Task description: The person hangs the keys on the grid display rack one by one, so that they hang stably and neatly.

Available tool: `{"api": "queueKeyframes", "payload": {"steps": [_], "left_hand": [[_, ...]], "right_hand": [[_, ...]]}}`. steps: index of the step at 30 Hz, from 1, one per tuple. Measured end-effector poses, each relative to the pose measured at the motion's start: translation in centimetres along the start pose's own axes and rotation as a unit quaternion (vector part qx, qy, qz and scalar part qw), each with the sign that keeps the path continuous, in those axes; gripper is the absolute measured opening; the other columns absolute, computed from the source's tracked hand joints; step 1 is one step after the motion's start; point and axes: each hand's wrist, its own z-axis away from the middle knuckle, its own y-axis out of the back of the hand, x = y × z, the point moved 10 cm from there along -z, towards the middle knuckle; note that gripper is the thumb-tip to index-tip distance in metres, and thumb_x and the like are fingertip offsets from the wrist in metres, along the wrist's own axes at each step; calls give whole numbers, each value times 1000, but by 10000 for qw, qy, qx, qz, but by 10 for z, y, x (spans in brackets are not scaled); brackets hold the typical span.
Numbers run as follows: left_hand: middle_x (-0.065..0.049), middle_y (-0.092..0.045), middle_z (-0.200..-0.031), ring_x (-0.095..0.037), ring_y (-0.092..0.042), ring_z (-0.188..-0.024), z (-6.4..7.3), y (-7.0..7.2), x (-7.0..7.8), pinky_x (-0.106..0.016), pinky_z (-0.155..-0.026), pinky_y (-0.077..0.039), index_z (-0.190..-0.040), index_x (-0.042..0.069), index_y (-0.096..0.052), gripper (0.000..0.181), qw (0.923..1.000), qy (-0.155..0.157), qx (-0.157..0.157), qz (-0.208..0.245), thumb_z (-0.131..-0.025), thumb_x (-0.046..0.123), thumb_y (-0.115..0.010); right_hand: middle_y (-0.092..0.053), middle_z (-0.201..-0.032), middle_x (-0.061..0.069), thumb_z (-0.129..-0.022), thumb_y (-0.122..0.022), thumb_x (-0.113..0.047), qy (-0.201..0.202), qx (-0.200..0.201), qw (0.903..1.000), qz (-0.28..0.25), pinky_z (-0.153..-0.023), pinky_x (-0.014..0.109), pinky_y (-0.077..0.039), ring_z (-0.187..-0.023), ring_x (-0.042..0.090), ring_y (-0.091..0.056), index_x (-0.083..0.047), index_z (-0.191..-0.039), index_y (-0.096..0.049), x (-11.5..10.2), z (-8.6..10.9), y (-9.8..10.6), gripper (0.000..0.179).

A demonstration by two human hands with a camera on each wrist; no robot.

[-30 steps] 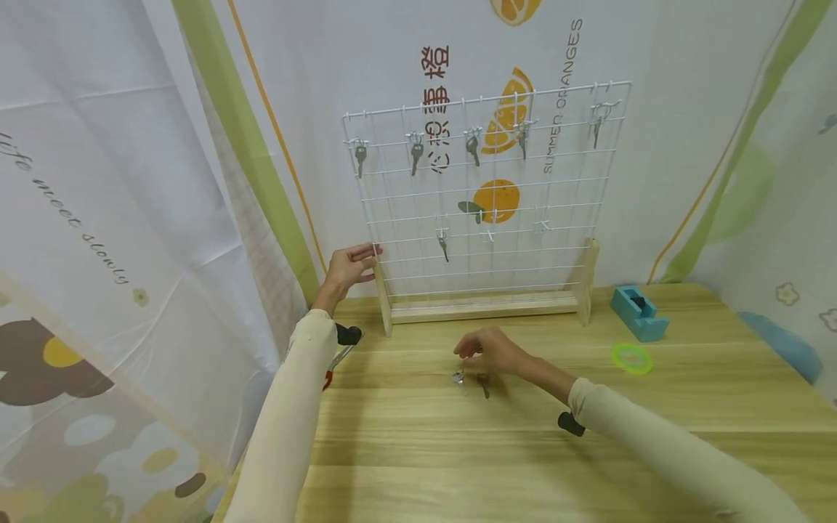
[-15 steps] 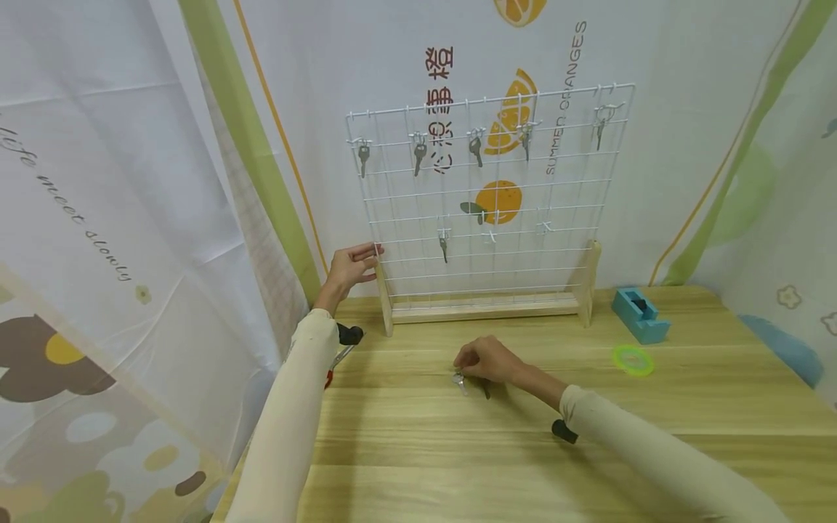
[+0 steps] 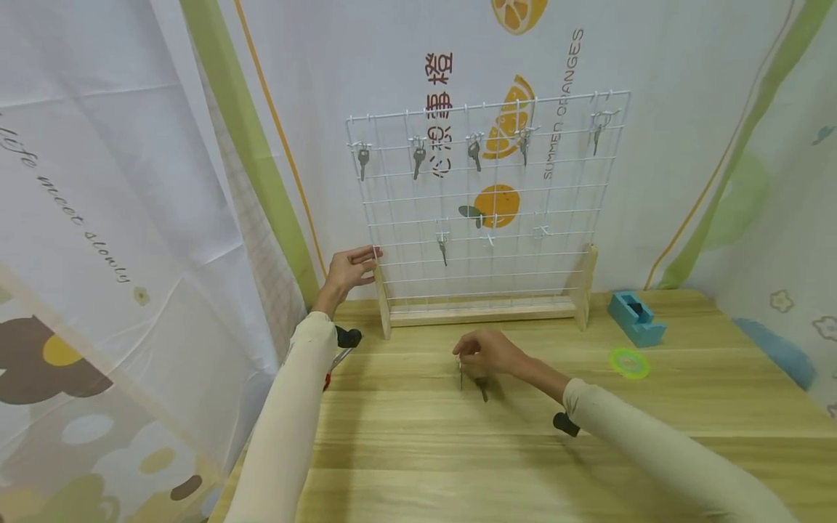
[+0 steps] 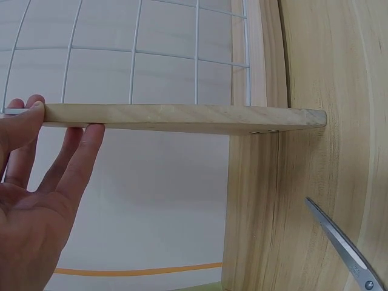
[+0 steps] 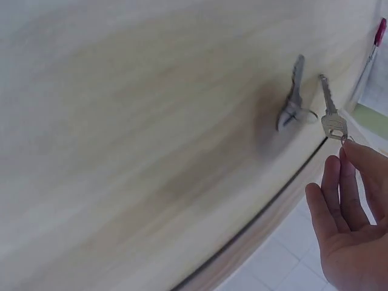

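My left hand (image 3: 349,270) pinches the left edge of a white wire grid rack (image 4: 134,50), thumb on one side and fingers on the other, where its wooden upright (image 4: 182,115) begins. My right hand (image 3: 490,351), low over the table, pinches the small ring of a silver key (image 5: 334,125) between thumb and fingertips; the key hangs downward. Beside it on the table lies a second key (image 5: 296,97) with its own ring, partly covered by the right hand in the head view. Several keys, such as this one (image 3: 419,161), hang from hooks along the rack's upper row, and one key (image 3: 442,250) hangs lower.
Two lower white hooks (image 3: 488,240) carry no key. Scissors (image 4: 345,245) lie by the rack's left foot. A blue tape dispenser (image 3: 637,319) and a yellow-green disc (image 3: 630,363) are at the right. A black object (image 3: 565,423) lies under the right forearm.
My right hand has dipped to the table and risen slightly again. The key at its fingertips has swung to hang straight down. The left hand keeps its place on the rack.
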Motion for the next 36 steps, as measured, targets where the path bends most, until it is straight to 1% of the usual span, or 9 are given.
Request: {"api": "queueKeyframes", "payload": {"steps": [4,6,9,11,16,22,27,30,36], "left_hand": [[-13,-62,-145,-28,-55,-138,0,-1,0,-47,-101,-57,-149,3,-55,45,10000,6,-26,-27,-105,2,-60],[-13,-62,-145,-28,-55,-138,0,-1,0,-46,-100,-58,-150,4,-55,45,10000,2,-16,-38,-105,2,-61],[-13,-61,-145,-28,-56,-137,0,-1,0,-45,-100,-58,-151,4,-54,46,10000,1,-15,-48,-105,2,-60],[-13,-61,-145,-28,-56,-137,0,-1,0,-45,-101,-57,-151,4,-54,46,10000,-7,-7,-42,-105,2,-60],[-15,-61,-145,-29,-56,-137,-1,-1,-1,-47,-102,-56,-150,3,-54,46,10000,-53,-17,-22,-105,2,-60],[-15,-60,-146,-29,-55,-138,0,-1,0,-47,-103,-55,-151,2,-53,46,10000,-58,-63,14,-105,2,-60],[-16,-59,-147,-30,-54,-139,0,-1,1,-47,-103,-56,-152,1,-51,47,9999,-52,-96,-9,-105,2,-59],[-15,-60,-147,-30,-54,-138,0,-1,0,-46,-102,-57,-152,2,-52,47,10000,-25,-82,-10,-105,2,-60],[-16,-59,-147,-30,-54,-139,1,-2,0,-46,-102,-57,-152,2,-52,48,10000,-5,-88,-25,-105,2,-60]], "right_hand": [[-79,-97,11,-94,-75,2,138,73,9999,-22,-76,26,-63,-86,22,-76,3,-103,-78,-8,0,13,10],[-79,-96,12,-93,-75,2,290,151,9994,91,-75,27,-64,-85,23,-77,3,-102,-78,-12,-1,21,10],[-79,-96,12,-92,-76,2,368,265,9987,220,-74,28,-64,-83,23,-77,3,-102,-79,-15,-3,35,10],[-79,-95,11,-93,-76,1,356,351,9983,303,-72,28,-64,-80,21,-76,2,-101,-80,-16,-4,46,9],[-79,-95,12,-92,-77,0,267,586,9975,297,-72,31,-64,-81,23,-76,2,-100,-80,-24,-9,74,9],[-80,-95,9,-92,-78,-2,32,814,9956,469,-73,32,-65,-83,22,-77,-1,-102,-81,-28,-15,104,10],[-79,-98,12,-93,-77,-2,-60,1049,9933,476,-77,35,-65,-86,25,-77,0,-104,-80,-35,-18,130,11],[-79,-99,13,-94,-77,-3,-108,1211,9913,496,-77,37,-65,-87,26,-77,0,-105,-80,-39,-19,146,12],[-79,-101,13,-95,-77,-6,-152,1562,9850,712,-80,42,-65,-89,28,-77,0,-107,-80,-43,-22,176,14]]}}
